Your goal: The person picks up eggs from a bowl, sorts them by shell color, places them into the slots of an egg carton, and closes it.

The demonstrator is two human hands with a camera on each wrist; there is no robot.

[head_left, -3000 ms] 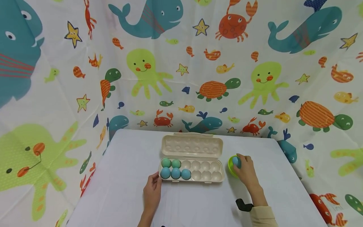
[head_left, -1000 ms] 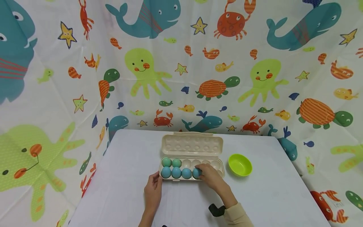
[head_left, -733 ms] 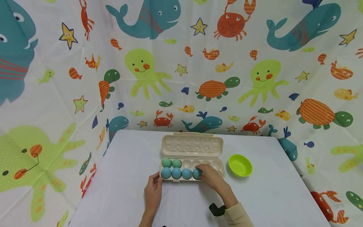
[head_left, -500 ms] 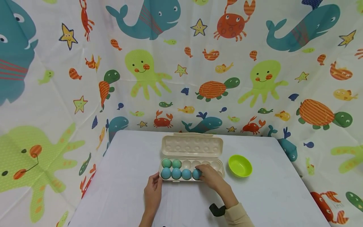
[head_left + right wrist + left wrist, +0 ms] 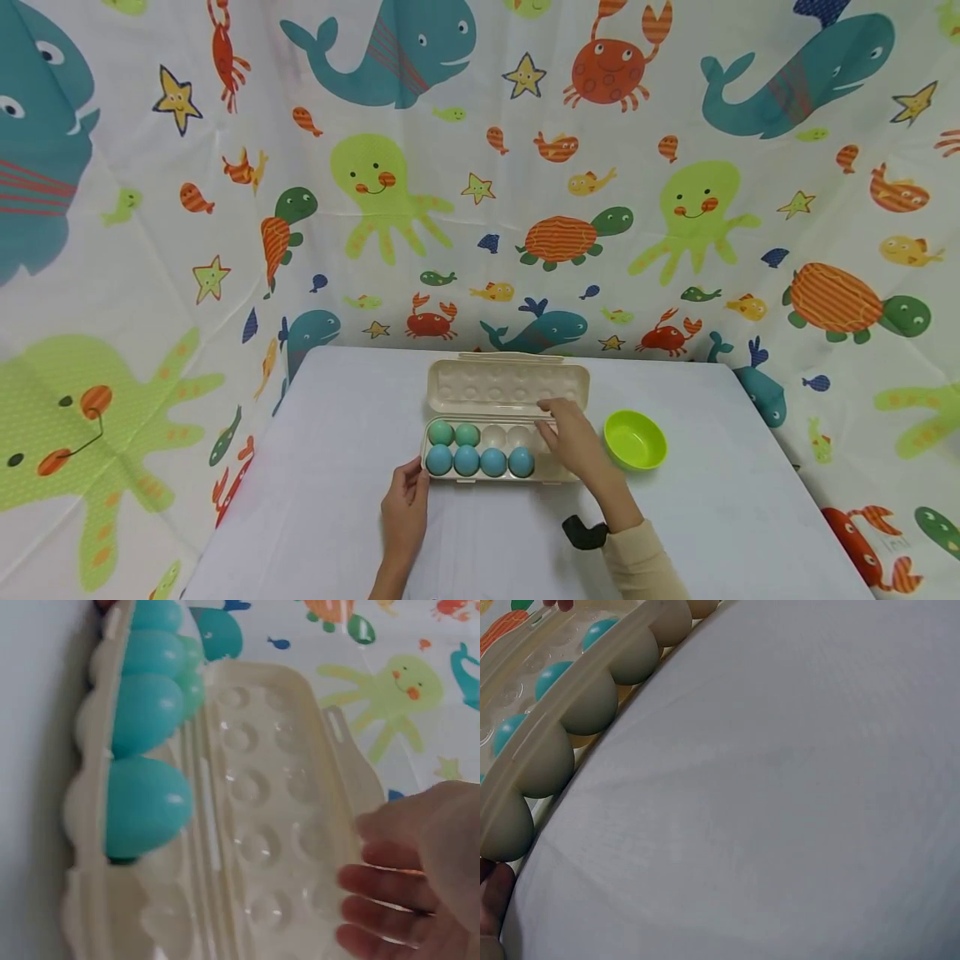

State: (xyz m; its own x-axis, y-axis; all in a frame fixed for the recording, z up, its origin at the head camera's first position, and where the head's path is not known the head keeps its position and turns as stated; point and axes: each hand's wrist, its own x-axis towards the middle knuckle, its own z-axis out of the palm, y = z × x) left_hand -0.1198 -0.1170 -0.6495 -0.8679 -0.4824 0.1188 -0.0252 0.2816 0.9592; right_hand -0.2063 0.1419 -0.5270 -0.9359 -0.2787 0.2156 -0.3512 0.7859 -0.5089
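A beige egg carton (image 5: 558,477) lies with its lid (image 5: 510,385) raised behind it. Four blue eggs fill the front row's left part, the rightmost being one blue egg (image 5: 521,462); two green eggs, one of them a green egg (image 5: 467,434), sit behind them at the left. My left hand (image 5: 405,508) grips the carton's front left corner between thumb and fingers. Over the right part of the carton hovers my right hand (image 5: 576,442), holding nothing, its fingers (image 5: 382,881) spread and apart from the eggs. It hides several of the right-hand cups.
A lime green bowl (image 5: 635,440) with nothing in it stands right of the carton, close to my right hand. White cloth covers the table (image 5: 337,400). Behind rises a curtain (image 5: 465,275) printed with sea animals.
My right hand took a blue egg from the bowl to the carton's front row, fourth cup. It has since let go and moved up and right. The left hand stays at the corner.
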